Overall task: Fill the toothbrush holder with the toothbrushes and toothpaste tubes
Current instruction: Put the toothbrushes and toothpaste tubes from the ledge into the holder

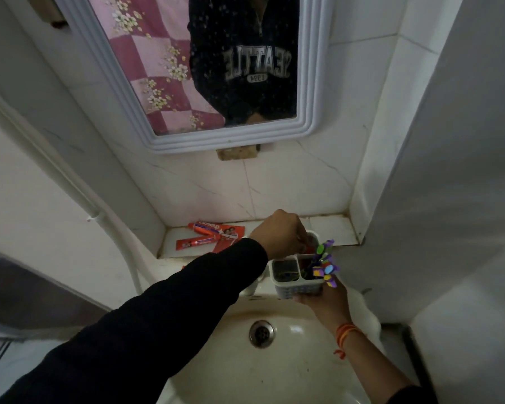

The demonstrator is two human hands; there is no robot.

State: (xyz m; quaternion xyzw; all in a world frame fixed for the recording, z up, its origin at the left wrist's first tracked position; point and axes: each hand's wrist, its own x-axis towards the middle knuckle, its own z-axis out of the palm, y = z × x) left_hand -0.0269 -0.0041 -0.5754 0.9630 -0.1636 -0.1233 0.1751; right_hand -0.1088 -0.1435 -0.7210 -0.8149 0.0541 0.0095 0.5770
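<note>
Fingers of my right hand point(325, 295) grip the white plastic slotted toothbrush holder point(299, 275) from below, above the cream ceramic sink point(289, 360). My left hand point(280, 231) dips into its far compartment; I cannot tell that hand's grasp. Red toothpaste tubes point(213, 236) lie on the white tiled ledge point(327, 227).

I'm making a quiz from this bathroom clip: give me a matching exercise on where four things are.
Things:
1. red toothpaste tubes
2. white plastic toothbrush holder
3. colourful toothbrushes
4. round metal drain

Places:
A. in the white sink basin
B. lying on the tiled ledge
C. standing in the holder
D. held up by the right hand

Pairs: 1-B, 2-D, 3-C, 4-A
</note>
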